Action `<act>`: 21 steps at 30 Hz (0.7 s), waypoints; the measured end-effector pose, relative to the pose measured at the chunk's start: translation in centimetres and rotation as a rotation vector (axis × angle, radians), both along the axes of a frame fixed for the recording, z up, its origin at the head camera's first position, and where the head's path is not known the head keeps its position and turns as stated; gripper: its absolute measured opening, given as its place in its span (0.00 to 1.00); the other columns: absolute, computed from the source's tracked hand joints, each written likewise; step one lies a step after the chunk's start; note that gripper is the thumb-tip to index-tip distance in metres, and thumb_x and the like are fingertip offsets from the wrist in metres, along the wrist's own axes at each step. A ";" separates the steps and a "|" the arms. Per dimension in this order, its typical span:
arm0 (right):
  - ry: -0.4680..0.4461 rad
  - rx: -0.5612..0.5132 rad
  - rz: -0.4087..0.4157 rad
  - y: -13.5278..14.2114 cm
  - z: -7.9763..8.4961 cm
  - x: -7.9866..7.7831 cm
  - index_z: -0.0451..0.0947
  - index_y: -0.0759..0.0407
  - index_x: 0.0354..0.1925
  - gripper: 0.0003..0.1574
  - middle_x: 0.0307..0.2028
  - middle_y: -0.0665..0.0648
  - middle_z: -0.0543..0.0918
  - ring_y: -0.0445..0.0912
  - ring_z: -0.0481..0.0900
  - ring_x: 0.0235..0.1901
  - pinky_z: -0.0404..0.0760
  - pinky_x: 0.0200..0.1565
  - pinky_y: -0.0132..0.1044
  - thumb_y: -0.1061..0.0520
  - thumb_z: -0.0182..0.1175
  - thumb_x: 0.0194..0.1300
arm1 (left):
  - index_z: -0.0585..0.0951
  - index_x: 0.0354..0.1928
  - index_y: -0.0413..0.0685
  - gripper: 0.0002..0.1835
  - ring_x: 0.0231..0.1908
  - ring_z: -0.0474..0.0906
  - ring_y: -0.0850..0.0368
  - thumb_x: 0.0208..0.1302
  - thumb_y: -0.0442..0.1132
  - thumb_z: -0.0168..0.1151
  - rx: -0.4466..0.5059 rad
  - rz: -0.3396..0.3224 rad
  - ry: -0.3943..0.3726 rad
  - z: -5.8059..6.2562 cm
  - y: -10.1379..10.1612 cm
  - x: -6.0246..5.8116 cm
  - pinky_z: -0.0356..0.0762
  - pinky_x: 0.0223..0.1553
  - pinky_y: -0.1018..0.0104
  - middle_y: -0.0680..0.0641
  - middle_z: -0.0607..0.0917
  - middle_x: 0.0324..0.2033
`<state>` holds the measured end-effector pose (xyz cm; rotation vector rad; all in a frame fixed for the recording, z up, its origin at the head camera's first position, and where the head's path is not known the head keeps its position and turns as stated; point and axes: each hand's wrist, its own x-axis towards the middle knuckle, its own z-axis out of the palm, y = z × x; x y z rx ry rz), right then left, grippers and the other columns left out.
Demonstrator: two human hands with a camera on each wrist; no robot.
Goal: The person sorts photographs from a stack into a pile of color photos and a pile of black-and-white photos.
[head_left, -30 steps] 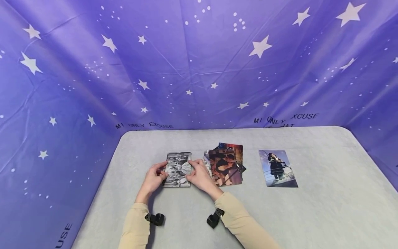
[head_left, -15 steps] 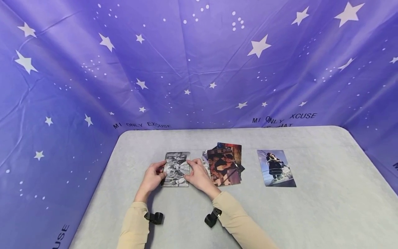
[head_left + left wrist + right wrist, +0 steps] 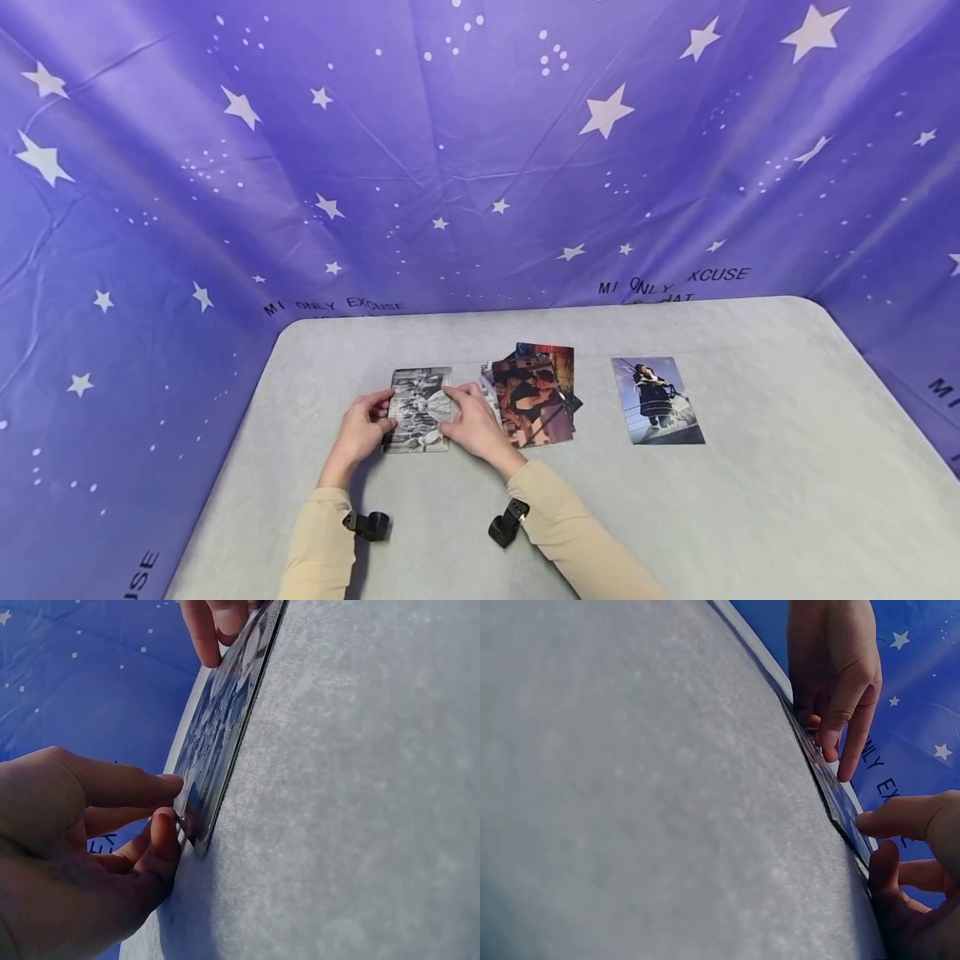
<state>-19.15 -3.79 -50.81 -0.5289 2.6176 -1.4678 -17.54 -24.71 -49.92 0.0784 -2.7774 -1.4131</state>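
A black-and-white picture card (image 3: 422, 408) lies flat at the left of the middle of the grey table. My left hand (image 3: 362, 432) holds its left edge with thumb and fingers. On the opposite edge, my right hand (image 3: 476, 423) holds it the same way. In the left wrist view the card (image 3: 217, 735) appears side-on, and thin dark edges run along it; whether more cards lie beneath I cannot tell. Just right of my right hand is a loose, overlapping pile of colour picture cards (image 3: 531, 404), partly covered by that hand.
Further right, a single colour card (image 3: 660, 402) with figures at a ship's railing lies apart from the pile. The grey table (image 3: 765, 500) extends to the right and front. A purple star-printed cloth (image 3: 465, 108) stands behind and at both sides. Each wrist wears a black camera (image 3: 367, 525).
The whole head view has drifted slightly, so the table contents appear further left. Both hands keep their hold on the black-and-white card with hardly any visible movement.
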 end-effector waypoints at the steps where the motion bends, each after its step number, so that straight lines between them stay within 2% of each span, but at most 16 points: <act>1: -0.008 -0.028 0.001 0.1 0.0 0.0 0.70 0.69 0.62 0.41 0.51 0.64 0.71 0.35 0.71 0.22 0.74 0.32 0.30 0.63 0.70 0.50 | 0.76 0.55 0.27 0.26 0.38 0.74 0.48 0.50 0.20 0.61 0.011 0.002 -0.004 0.1 0.0 0.0 0.72 0.42 0.62 0.39 0.77 0.39; 5: -0.041 -0.130 -0.007 0.6 0.2 0.4 0.71 0.68 0.62 0.39 0.51 0.64 0.72 0.34 0.72 0.23 0.75 0.34 0.32 0.63 0.69 0.52 | 0.75 0.56 0.29 0.24 0.37 0.74 0.51 0.54 0.22 0.61 0.066 0.017 -0.016 0.4 0.0 0.3 0.71 0.40 0.67 0.39 0.78 0.38; 7: -0.032 -0.174 -0.018 0.9 0.3 0.5 0.72 0.68 0.61 0.37 0.49 0.65 0.73 0.34 0.73 0.24 0.76 0.40 0.35 0.63 0.69 0.53 | 0.75 0.57 0.30 0.24 0.36 0.74 0.53 0.56 0.23 0.61 0.094 0.026 -0.024 0.5 -0.1 0.4 0.71 0.38 0.70 0.39 0.79 0.38; 12: -0.023 -0.242 -0.038 1.5 0.6 1.0 0.73 0.69 0.59 0.34 0.47 0.67 0.75 0.37 0.76 0.26 0.78 0.40 0.35 0.64 0.68 0.53 | 0.74 0.59 0.30 0.24 0.36 0.76 0.53 0.58 0.25 0.61 0.147 0.039 -0.018 0.6 -0.1 0.6 0.72 0.37 0.73 0.37 0.80 0.39; 13: -0.028 -0.253 -0.039 1.6 0.7 1.0 0.73 0.69 0.59 0.34 0.47 0.67 0.74 0.37 0.76 0.26 0.77 0.35 0.33 0.64 0.68 0.53 | 0.74 0.59 0.30 0.24 0.37 0.76 0.53 0.59 0.25 0.61 0.150 0.040 -0.010 0.7 0.0 0.6 0.72 0.37 0.73 0.37 0.80 0.39; 15: -0.037 -0.272 -0.048 1.9 0.8 1.1 0.73 0.69 0.59 0.34 0.47 0.68 0.74 0.39 0.76 0.26 0.76 0.33 0.31 0.64 0.68 0.53 | 0.74 0.59 0.31 0.23 0.36 0.76 0.54 0.59 0.25 0.61 0.157 0.039 0.009 0.8 0.2 0.7 0.72 0.37 0.73 0.37 0.81 0.39; 21: -0.031 -0.262 -0.071 2.8 0.9 1.3 0.73 0.68 0.59 0.34 0.47 0.67 0.75 0.38 0.77 0.25 0.76 0.36 0.33 0.64 0.68 0.53 | 0.76 0.57 0.32 0.22 0.35 0.77 0.55 0.59 0.24 0.60 0.180 0.012 0.067 1.1 1.2 0.9 0.74 0.37 0.72 0.39 0.81 0.37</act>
